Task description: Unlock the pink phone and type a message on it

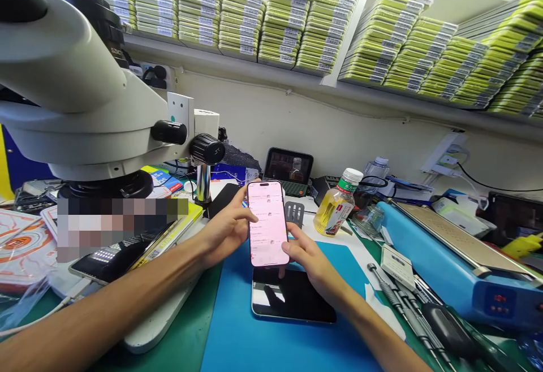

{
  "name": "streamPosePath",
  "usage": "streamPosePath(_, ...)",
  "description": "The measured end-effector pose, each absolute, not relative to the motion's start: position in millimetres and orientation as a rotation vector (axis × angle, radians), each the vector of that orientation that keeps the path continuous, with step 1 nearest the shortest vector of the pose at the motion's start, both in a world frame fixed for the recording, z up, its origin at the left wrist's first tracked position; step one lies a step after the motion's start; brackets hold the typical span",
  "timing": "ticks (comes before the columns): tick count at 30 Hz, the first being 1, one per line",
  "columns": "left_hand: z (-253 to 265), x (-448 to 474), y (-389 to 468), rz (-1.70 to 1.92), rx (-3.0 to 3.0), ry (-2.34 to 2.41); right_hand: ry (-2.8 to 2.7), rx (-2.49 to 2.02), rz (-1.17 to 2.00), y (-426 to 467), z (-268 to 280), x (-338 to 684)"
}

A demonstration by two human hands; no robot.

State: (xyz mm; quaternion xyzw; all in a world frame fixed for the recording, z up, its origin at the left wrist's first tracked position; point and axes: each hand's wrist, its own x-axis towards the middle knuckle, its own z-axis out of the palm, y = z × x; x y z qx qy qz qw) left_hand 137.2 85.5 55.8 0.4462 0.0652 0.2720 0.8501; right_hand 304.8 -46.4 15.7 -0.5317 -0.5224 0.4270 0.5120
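A smartphone (pixel 267 230) with a lit pinkish-white screen and lines of text is held upright between both hands. My left hand (pixel 227 225) grips its left side, with a finger over the screen. On the lower right edge, my right hand (pixel 305 253) holds the phone with its thumb at the screen. Below it, a second phone (pixel 297 298) with a dark, glossy screen lies on the blue mat (pixel 237 338). The fingers behind the lit phone are mostly hidden.
A microscope (pixel 102 89) looms at the left. Behind the hands stand a small tablet (pixel 288 168) and a drink bottle (pixel 338 202). To the right are a blue machine (pixel 449 259), several screwdrivers (pixel 399 304) and a black case (pixel 449 329). Stacked yellow-green packages (pixel 241 21) fill the shelf above.
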Motion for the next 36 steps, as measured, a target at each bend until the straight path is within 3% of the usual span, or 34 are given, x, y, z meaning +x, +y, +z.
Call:
streamPosePath(23, 54.5, 139.2, 90.4, 0.519, 0.859, 0.096, -1.241, -1.204, 1.074, -46.5, 22.3, 301.3)
streamPosePath(36, 52.6, 131.0, 89.1, 0.441, 0.884, 0.201, -1.108, -1.107, 1.263, -50.7, 23.3, 294.4)
